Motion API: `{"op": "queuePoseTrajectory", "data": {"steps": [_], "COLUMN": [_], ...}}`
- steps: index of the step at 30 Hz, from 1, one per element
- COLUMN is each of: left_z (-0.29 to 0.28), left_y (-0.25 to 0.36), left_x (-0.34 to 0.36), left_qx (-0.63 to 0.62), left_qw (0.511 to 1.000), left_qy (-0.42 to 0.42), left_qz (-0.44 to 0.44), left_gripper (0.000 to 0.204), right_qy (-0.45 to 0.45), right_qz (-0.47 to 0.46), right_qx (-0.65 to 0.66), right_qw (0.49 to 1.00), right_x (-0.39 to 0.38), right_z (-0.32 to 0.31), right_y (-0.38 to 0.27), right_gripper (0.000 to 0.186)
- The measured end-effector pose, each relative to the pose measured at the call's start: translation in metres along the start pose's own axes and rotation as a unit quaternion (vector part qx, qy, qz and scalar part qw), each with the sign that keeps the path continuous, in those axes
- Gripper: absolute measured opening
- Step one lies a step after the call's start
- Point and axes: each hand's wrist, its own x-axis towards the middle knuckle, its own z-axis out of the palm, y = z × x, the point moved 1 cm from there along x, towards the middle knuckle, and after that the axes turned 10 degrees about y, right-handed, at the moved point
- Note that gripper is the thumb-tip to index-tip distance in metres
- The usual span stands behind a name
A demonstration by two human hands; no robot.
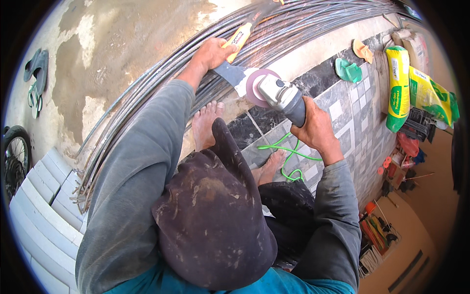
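Left fingers [229, 48] clamped on yellow tool [241, 38], right fingers [311, 110] on grinder [291, 102]; green-yellow bags [399, 73]: contents hidden.

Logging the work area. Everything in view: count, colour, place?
angle grinder: 1, grey-white, centre
flat-bladed tool: 1, yellow and grey, upper centre
steel rods: many, grey, across top
cord: 1, green, centre
sacks: 2, yellow and green, right
crumpled pieces: 2, green, orange, upper right
sandals: 2 pairs, mostly dark, left
wheel: 1, black, left edge
slabs: several, grey, lower left
floor tiles: many, mostly grey, right
clutter: uncounted, mixed, right edge
trousers: 1 pair, dark, centre
sleeves: 2, grey, either side
feet: 2, bare, centre
left hand: 1, bare, on tool
right hand: 1, bare, on grinder
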Motion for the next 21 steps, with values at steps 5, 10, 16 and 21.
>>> {"op": "queuePoseTrajectory", "data": {"steps": [5, 10, 16, 21], "left_z": [0.003, 0.003, 0.004, 0.001], "left_y": [-0.006, -0.003, -0.005, 0.003], "left_x": [0.003, 0.002, 0.004, 0.000], "left_qx": [-0.008, 0.001, 0.002, -0.010], "left_qw": [1.000, 1.000, 1.000, 1.000], "left_qy": [-0.008, -0.004, -0.007, -0.016], "left_qz": [-0.011, 0.002, -0.013, -0.020], "left_gripper": [0.052, 0.052, 0.053, 0.053], "right_qy": [-0.046, -0.030, -0.054, -0.030], "right_qz": [-0.039, 0.034, -0.033, 0.025], "right_qx": [-0.015, -0.009, -0.015, -0.001], "right_qw": [0.998, 0.999, 0.998, 0.999], "right_x": [-0.007, 0.004, -0.006, 0.003], "right_z": [0.003, -0.004, 0.002, -0.002], "right_y": [-0.006, 0.007, -0.008, 0.007], "right_gripper": [0.076, 0.073, 0.073, 0.073]}}
